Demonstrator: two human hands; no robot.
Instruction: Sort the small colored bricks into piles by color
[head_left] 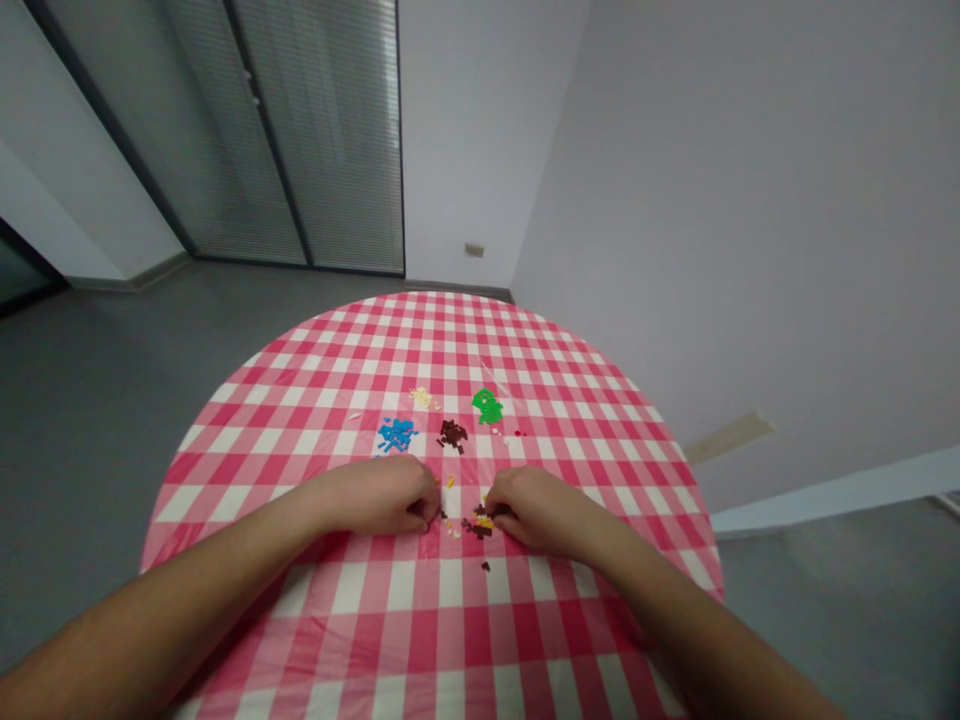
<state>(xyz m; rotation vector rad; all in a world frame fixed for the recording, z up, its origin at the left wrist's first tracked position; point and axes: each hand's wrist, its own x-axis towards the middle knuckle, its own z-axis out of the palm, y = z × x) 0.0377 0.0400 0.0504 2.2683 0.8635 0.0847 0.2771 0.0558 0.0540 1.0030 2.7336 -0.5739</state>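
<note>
My left hand (397, 495) rests on the checked tablecloth with its fingers curled together; what they pinch, if anything, is too small to make out. Across a narrow gap, my right hand (529, 508) has its thumb and fingers closed at the edge of a small cluster of dark brown and yellow pieces (478, 527). A few cream bits (453, 532) and brown bits lie between the hands. One dark brown piece (486, 567) sits apart, nearer to me. Small yellow pieces (450, 482) lie just beyond the gap.
Past my hands lie piles of small blue pieces (396, 434), dark brown pieces (452, 434), green pieces (487, 406) and cream pieces (422, 398). Tiny red pieces (519, 433) are to the right. A red-and-white checked cloth (420, 660) covers the round table, with a wall close on the right.
</note>
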